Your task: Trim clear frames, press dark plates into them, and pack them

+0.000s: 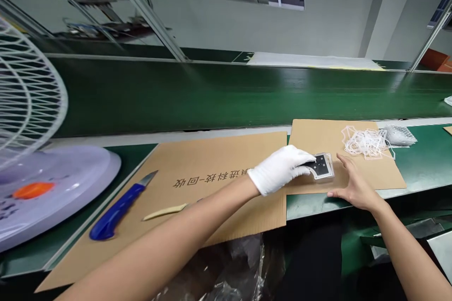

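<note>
My left hand (280, 168) wears a white glove and presses its curled fingers onto a small flat black part with a clear rim (322, 167). That part lies on a piece of brown cardboard (318, 138). My bare right hand (353, 183) rests just right of the part with its fingers stretched out flat on the cardboard, touching or nearly touching the part's edge. A tangle of white rubber rings (367, 142) lies farther back on the same cardboard.
A larger cardboard sheet with printed characters (212, 183) lies to the left, bearing a blue-handled knife (118, 209) and a pale stick-like tool (164, 212). A white fan (31, 150) stands far left. A green conveyor belt (212, 94) runs behind. A bag of small parts (399, 134) sits right.
</note>
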A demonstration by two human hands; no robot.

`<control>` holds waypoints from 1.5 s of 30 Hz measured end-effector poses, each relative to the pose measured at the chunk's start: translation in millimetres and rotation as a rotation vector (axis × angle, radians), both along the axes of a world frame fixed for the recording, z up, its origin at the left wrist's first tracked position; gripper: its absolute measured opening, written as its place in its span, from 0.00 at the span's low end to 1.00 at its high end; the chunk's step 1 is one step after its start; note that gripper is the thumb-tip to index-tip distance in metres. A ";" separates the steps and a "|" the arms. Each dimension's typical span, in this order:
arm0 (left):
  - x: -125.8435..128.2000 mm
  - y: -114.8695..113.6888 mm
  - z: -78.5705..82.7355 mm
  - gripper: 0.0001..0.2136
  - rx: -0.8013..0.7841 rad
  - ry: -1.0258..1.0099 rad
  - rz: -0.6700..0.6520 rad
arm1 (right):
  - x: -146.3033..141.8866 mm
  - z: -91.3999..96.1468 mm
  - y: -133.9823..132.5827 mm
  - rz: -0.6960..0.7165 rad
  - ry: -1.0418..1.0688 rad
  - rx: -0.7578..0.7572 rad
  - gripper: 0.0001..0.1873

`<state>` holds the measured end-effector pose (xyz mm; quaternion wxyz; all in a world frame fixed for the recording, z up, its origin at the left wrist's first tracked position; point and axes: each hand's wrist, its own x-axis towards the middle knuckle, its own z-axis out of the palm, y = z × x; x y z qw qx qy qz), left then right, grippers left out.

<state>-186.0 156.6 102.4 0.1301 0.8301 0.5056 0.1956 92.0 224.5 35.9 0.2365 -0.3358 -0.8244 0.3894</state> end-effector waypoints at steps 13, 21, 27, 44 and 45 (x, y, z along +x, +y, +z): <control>-6.4 35.9 -15.9 0.17 -0.002 0.125 -0.146 | -28.6 -11.1 28.1 0.079 -0.066 0.132 0.52; -5.1 36.1 -19.6 0.17 0.042 0.265 -0.144 | -30.5 -11.1 26.9 0.062 -0.071 0.144 0.52; -5.4 36.5 -20.8 0.08 0.039 0.365 -0.115 | -29.5 -12.7 28.6 0.051 -0.072 0.145 0.52; -11.4 41.0 -42.3 0.16 -0.440 -0.394 0.424 | -24.5 -33.7 -11.9 -0.025 -0.026 0.627 0.12; -10.5 40.6 -37.8 0.17 -0.418 -0.349 0.443 | -23.0 -31.5 -15.4 -0.030 -0.042 0.626 0.14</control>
